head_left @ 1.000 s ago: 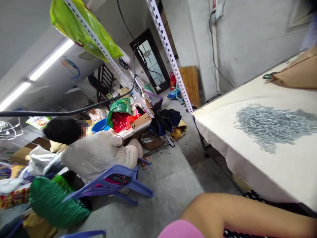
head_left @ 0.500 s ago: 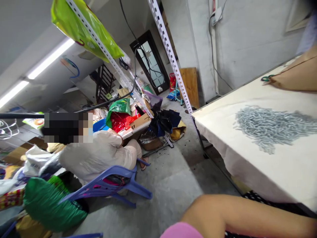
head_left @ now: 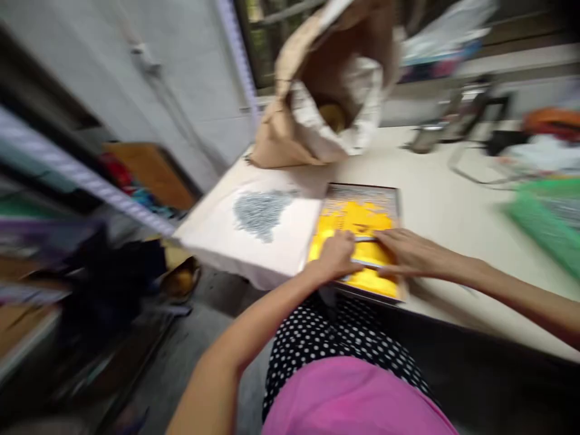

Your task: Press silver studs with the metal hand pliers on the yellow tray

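A shallow dark-edged tray (head_left: 399, 211) lies at the table's front edge, its bright yellow inside showing, with greyish small pieces along its far end. Over the tray, my left hand (head_left: 334, 257) and my right hand (head_left: 401, 251) face each other with fingers and thumbs bent. Between them run two thin silvery strips (head_left: 368, 263), their ends at the fingertips of both hands. Blur hides whether the strips are one piece. Left of the tray, a pile of small grey metal pins or screws (head_left: 261, 212) rests on a white cloth (head_left: 217, 241).
Behind the tray stands a large open brown paper sack (head_left: 281, 136) with a white lining. At the right lies a green plastic bag (head_left: 539, 220) with greyish contents. Metal items and a cable (head_left: 475, 178) are at the back right. A perforated metal post (head_left: 90, 175) rises on the left.
My view has swung right, from the seated co-worker and room to the table in front of me. Both hands and the yellow tray are now in sight.
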Motion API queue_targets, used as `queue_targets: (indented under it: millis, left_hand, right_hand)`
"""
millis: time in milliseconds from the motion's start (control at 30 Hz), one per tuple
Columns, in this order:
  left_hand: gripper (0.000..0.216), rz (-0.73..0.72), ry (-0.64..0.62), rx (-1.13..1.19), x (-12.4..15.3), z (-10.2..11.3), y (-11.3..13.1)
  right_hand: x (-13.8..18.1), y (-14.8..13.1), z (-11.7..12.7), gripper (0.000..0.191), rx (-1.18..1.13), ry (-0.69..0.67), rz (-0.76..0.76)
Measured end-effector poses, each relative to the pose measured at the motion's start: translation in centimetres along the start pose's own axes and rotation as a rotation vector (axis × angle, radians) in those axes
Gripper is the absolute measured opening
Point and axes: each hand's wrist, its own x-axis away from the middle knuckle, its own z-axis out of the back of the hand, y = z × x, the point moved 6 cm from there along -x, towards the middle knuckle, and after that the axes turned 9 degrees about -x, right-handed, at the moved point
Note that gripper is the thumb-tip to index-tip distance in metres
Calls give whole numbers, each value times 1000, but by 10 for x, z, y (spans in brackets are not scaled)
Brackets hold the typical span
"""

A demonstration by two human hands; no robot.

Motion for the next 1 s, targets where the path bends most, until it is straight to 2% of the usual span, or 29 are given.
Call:
queue_targets:
  millis: [33,100,233,333,433,500,567,633,733,867,933,1000]
  left_hand:
    - [51,16,-8,-34,-9,-6,1]
    - [53,18,5,-83,-18,-10,2]
    - [51,15,-2,-132,-17,-9,1]
    - [58,-9,-29,-63,-20,-4,-6]
    - [54,-11,-32,145,-27,12,-32]
    - [51,32,45,264,-28,31,-57]
    - [51,84,93,308,-23,43,-78]
    - [47,121,85,294,-15,43,-86]
    - [51,90,36,213,-5,24,-70]
    - [79,-94,-24,73,-4,-9,-19]
    - [84,-133,-45,11,-8,-16,0]
    - [80,-120,-49,-35,-13,-17,8]
  right_hand:
    - [18,7,5,69,-1,-44,-39]
    - [30,11,9,77,-12,-108,-51]
    - [16,7,9,84,21,-91,-33]
    - [13,0,5,87,5,-81,-6]
    - [16,-3,3,91,4,-73,2]
    - [16,-2,2,95,1,-62,-10]
    - [16,0,0,98,-14,-52,-19]
    - [16,0,-1,99,-27,-39,-21]
    - [18,0,-3,100,-32,-5,-31]
    - [21,1,-4,98,-19,21,-77]
    - [20,0,-2,95,-15,3,-100]
    - [18,-1,-1,91,-13,-33,-119]
